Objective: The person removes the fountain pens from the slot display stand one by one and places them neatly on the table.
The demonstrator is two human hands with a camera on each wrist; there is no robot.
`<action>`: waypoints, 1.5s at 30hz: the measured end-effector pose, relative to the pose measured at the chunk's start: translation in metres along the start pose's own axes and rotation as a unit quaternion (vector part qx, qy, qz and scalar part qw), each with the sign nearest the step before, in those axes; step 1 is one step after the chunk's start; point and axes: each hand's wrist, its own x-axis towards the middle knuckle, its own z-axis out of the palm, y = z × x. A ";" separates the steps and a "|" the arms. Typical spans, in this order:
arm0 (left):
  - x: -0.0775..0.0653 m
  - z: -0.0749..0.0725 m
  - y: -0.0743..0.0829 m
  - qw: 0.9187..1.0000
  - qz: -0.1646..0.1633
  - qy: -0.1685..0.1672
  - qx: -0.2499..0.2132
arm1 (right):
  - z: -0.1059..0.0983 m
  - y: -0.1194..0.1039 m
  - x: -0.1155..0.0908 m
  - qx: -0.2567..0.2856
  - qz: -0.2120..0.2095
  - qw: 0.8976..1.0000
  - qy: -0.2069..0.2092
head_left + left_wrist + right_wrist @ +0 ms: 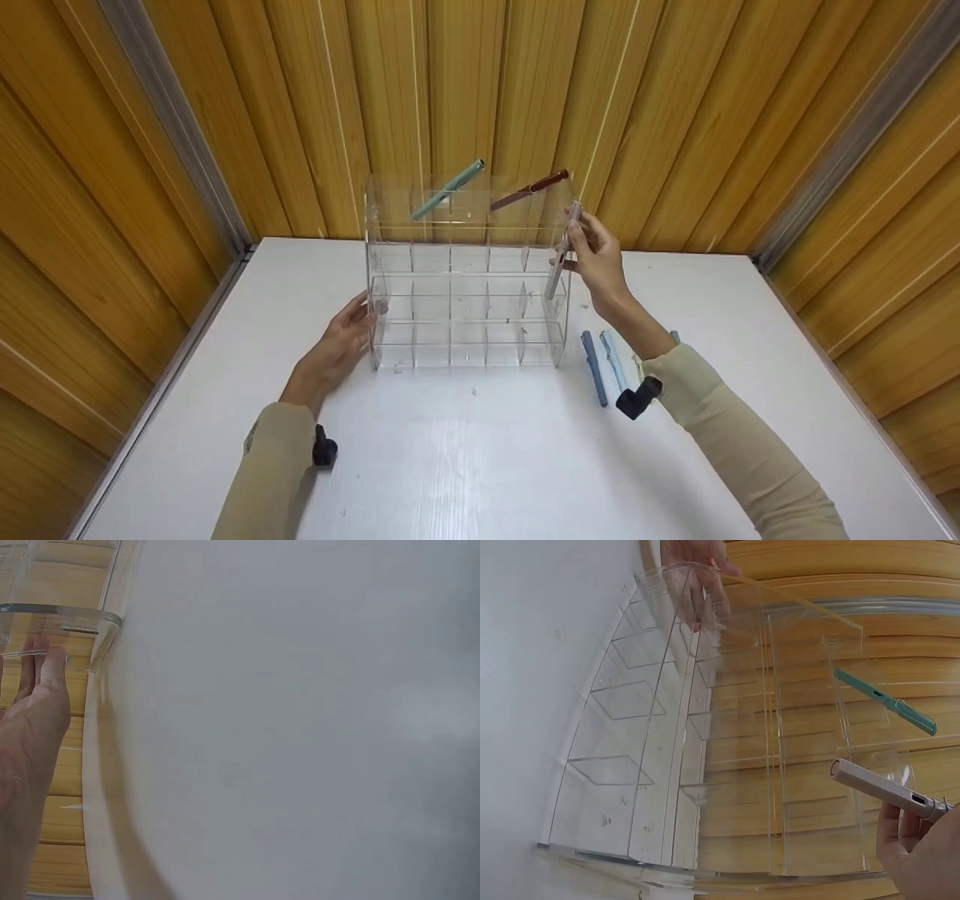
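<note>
The right hand (600,259) pinched one pale pen (885,787) at 3 o'clock on the single clear rack (469,277), apparently racking it; careful lowering seemed called for. The left hand (346,334) touched 8 o'clock, fingers extended. One teal pen (448,190) leaned at 12, one dark red pen (529,189) at 1; at least two blue pens (594,367) lay at 4.

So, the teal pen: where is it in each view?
Head: the teal pen is upper centre, slanted at the top of the clear organizer, left of the dark red pen.
Left wrist: not in it.
Right wrist: right side of the picture, above the pale pen in the right hand.
Shared landmark: the clear organizer, top left in left wrist.
</note>
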 end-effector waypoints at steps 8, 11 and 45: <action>0.001 0.000 0.002 1.000 -0.001 0.013 -0.004 | -0.022 0.008 -0.002 -0.037 0.024 0.999 0.024; 0.001 0.001 0.002 1.000 -0.003 0.010 0.002 | -0.033 0.011 -0.005 -0.046 0.026 0.998 0.030; 0.002 0.001 0.001 1.000 0.001 0.002 0.000 | -0.179 0.067 -0.037 -0.184 0.153 0.971 0.024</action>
